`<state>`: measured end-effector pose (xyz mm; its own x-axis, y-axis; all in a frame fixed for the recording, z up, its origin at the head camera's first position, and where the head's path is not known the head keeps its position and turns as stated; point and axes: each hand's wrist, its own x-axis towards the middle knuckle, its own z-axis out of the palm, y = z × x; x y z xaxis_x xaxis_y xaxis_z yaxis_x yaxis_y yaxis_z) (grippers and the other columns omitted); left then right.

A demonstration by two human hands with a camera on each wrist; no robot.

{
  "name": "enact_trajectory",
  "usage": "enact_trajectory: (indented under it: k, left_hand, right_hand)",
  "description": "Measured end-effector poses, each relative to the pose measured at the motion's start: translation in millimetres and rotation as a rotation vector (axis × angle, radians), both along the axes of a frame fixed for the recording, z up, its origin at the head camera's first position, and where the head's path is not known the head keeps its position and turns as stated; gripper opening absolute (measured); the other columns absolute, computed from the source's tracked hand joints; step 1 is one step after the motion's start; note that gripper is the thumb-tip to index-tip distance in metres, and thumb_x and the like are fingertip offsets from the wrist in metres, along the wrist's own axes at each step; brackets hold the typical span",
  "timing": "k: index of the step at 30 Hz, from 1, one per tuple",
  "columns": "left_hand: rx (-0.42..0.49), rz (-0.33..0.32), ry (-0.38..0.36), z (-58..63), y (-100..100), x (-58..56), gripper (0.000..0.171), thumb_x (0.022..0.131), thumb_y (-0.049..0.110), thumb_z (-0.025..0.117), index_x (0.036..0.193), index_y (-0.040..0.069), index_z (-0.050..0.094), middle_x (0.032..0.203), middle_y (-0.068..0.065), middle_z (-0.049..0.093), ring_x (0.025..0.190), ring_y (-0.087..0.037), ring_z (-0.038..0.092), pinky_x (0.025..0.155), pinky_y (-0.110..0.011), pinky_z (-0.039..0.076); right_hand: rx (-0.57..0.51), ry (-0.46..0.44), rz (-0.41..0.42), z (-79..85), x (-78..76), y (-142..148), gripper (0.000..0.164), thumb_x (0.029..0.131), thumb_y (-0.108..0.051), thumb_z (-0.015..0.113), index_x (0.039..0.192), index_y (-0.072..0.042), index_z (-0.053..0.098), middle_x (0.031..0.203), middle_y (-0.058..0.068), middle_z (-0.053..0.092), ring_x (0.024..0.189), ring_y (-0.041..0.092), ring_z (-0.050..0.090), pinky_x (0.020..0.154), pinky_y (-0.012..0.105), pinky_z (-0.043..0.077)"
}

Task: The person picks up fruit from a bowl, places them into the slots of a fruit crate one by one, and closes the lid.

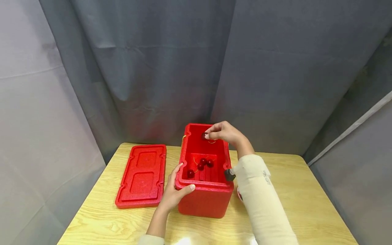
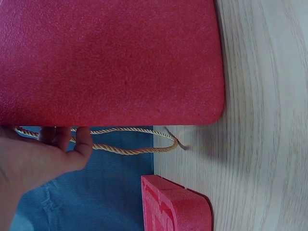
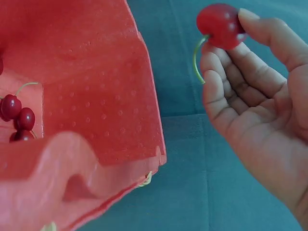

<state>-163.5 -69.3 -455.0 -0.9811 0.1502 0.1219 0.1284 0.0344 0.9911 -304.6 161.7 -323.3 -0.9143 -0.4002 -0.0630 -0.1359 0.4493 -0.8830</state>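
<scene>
Cherries [image 3: 218,25], box [image 1: 203,202] and lid [image 1: 142,185] are red, the wood-grained table [image 1: 294,194] pale yellow.

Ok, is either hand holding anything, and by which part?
The right hand pinches a cherry by its round body. The left hand grips the red box at its near left top corner.

A cherry [image 3: 219,24] held up near the far end of an open red box [image 1: 202,200].
Round and glossy, its green stem curving down, it is pinched in the right hand [image 1: 225,132]; the left hand [image 1: 174,195] grips the box's near-left corner.
</scene>
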Motion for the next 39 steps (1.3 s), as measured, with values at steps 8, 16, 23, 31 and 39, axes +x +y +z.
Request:
enact_trajectory:
  k: [8,16,23,31,39]
  left_hand:
    - [0.015,-0.016,0.002,8.7,1.5,2.3,0.083,0.077,0.02,0.074,0.146,0.019,0.026,0.14,-0.013,0.025,0.123,-0.032,0.036,0.088,-0.036,0.046]
    - [0.001,-0.017,0.008,10.5,-1.5,1.0,0.083,0.077,0.019,0.074,0.145,0.019,0.026,0.14,-0.013,0.025,0.123,-0.032,0.035,0.087,-0.036,0.046]
    - [0.006,-0.025,0.017,8.1,2.4,0.9,0.083,0.077,0.019,0.074,0.145,0.018,0.027,0.14,-0.013,0.025,0.123,-0.03,0.035,0.089,-0.035,0.045]
    - [-0.014,-0.001,0.001,10.2,2.2,2.8,0.082,0.076,0.021,0.075,0.145,0.022,0.029,0.14,-0.012,0.028,0.123,-0.031,0.035,0.091,-0.038,0.043]
    - [-0.023,0.007,-0.001,10.4,0.3,5.1,0.082,0.077,0.02,0.075,0.145,0.023,0.028,0.141,-0.013,0.027,0.125,-0.033,0.034,0.093,-0.042,0.04]
  right_hand:
    - [0.087,-0.127,0.116,-2.7,-11.4,-9.7,0.015,0.084,-0.008,0.064,0.096,0.0,0.067,0.092,0.012,0.066,0.085,0.028,0.058,0.08,0.039,0.05]
    - [0.104,-0.235,0.157,-4.5,-19.7,-16.8,0.018,0.083,-0.002,0.063,0.101,0.003,0.065,0.094,0.013,0.066,0.088,0.031,0.059,0.083,0.044,0.048]
    - [0.153,-0.23,0.149,-2.2,-11.4,-14.4,0.025,0.081,-0.006,0.068,0.105,0.001,0.064,0.097,0.011,0.064,0.086,0.028,0.059,0.081,0.04,0.05]
    - [0.227,-0.055,0.187,13.6,12.0,0.1,0.025,0.081,-0.009,0.066,0.105,-0.004,0.063,0.093,0.008,0.062,0.086,0.028,0.057,0.082,0.047,0.047]
    - [0.145,0.099,0.233,9.9,38.2,21.5,0.025,0.081,-0.007,0.067,0.104,-0.001,0.063,0.094,0.008,0.064,0.087,0.027,0.06,0.078,0.04,0.051]
